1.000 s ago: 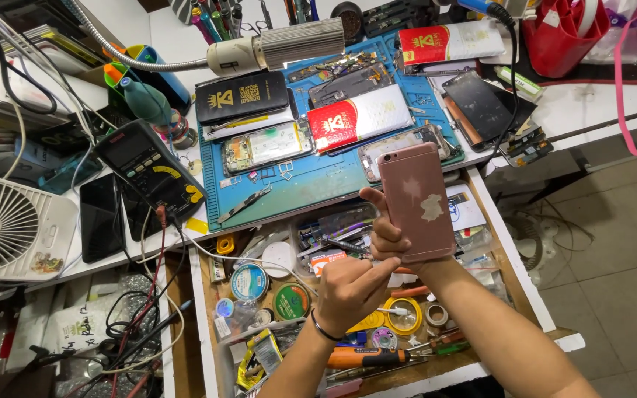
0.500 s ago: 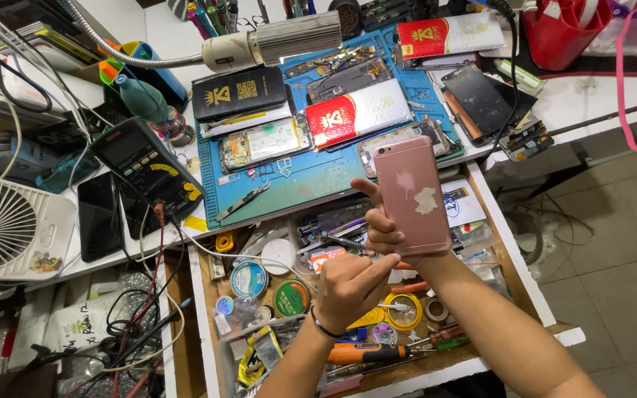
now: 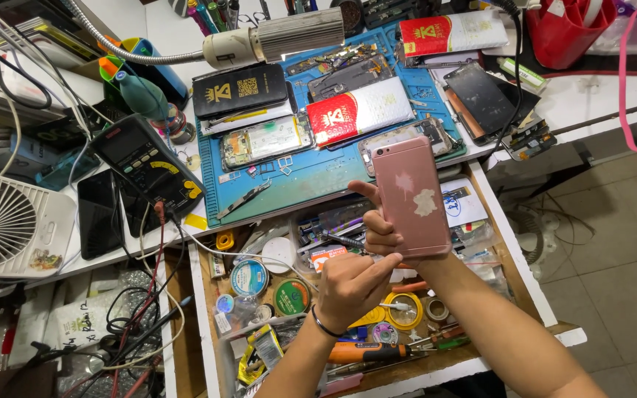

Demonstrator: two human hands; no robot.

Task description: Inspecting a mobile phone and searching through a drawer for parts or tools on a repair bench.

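A: Left edge?
B: White fan (image 3: pixel 1 225) on the bench, cables around. Black multimeter (image 3: pixel 145 162) next, red lead trailing down toward drawer (image 3: pixel 199 324).

A: Mat?
B: Blue mat (image 3: pixel 304 173). Opened phone (image 3: pixel 267 141) lying on it, internals exposed. Black box (image 3: pixel 239 90) and red box (image 3: pixel 359 110) above and beside. Lamp head (image 3: pixel 274 38) hanging over the top edge.

A: Hands?
B: Left hand (image 3: pixel 348 284) over the open drawer, fingers pinched together on something small and thin at the phone's lower edge; can't make out what. Right hand (image 3: pixel 381 225) clamped on pink phone (image 3: pixel 411 195), thumb up along its left side, fingers wrapped behind.

A: Phone position?
B: Held upright above the drawer, just in front of the mat edge, back facing camera. Two pale patches on the back.

A: Progress?
B: Looks early. Back shell intact, no gap visible, no screws seen out. Screen side hidden, so can't confirm. Judging by that, opening not yet done; work sits at the bottom edge.

A: Right side?
B: Dark screen panel (image 3: pixel 484 92) on the bench corner, red bucket (image 3: pixel 573 29) behind. Screwdriver (image 3: pixel 366 352) and tape rolls (image 3: pixel 407 309) in the drawer under the arms.
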